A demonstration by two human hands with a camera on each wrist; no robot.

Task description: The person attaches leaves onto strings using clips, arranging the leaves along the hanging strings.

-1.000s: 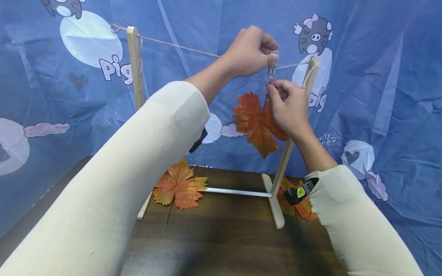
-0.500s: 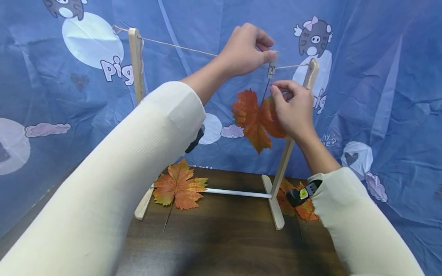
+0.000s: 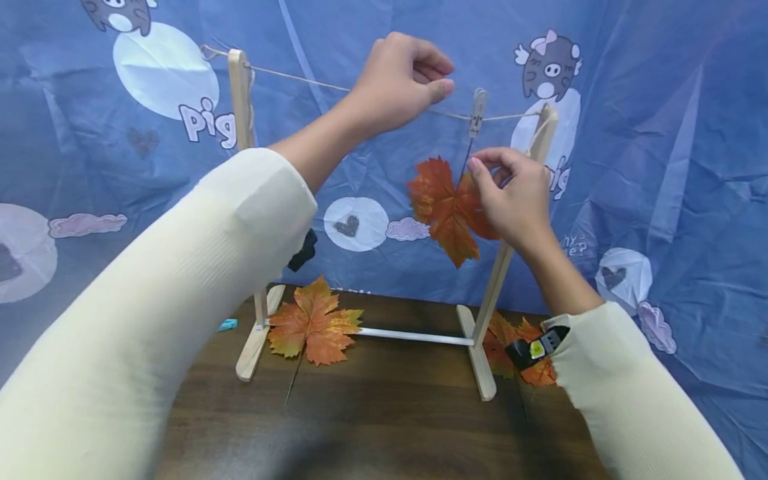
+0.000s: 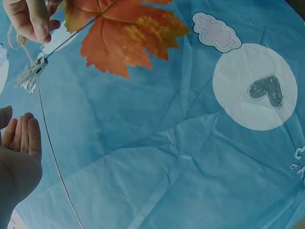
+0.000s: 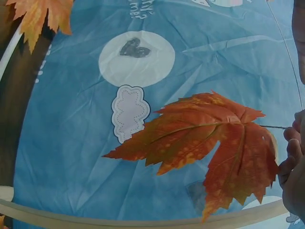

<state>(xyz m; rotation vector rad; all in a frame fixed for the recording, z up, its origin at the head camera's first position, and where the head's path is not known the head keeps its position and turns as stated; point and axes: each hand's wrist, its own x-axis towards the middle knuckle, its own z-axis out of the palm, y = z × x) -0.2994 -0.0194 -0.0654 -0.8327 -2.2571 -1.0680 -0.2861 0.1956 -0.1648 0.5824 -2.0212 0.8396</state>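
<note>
String (image 3: 294, 77) is tied from the top of the left post (image 3: 240, 100) across to the right, presumably so that things can be hung above the table (image 3: 372, 427). Near that post's foot, an orange leaf (image 3: 315, 323) is laid by the white rod (image 3: 414, 336), its stem pointed to the near side. The left hand (image 3: 399, 83) is held up beside the string, fingers loosely bent, nothing gripped, apart from the clothespin (image 3: 477, 113). By that clothespin, set on the string, the stem of the red leaf (image 3: 447, 210) is pinched, so its weight seems to be borne there. The right hand (image 3: 516, 193) is placed just beside the stem, fingers gently curved around nothing, perhaps for steadying. By the right post (image 3: 495, 283) the string is kept taut; beyond its foot, another leaf (image 3: 542, 375) is partly hidden.
</note>
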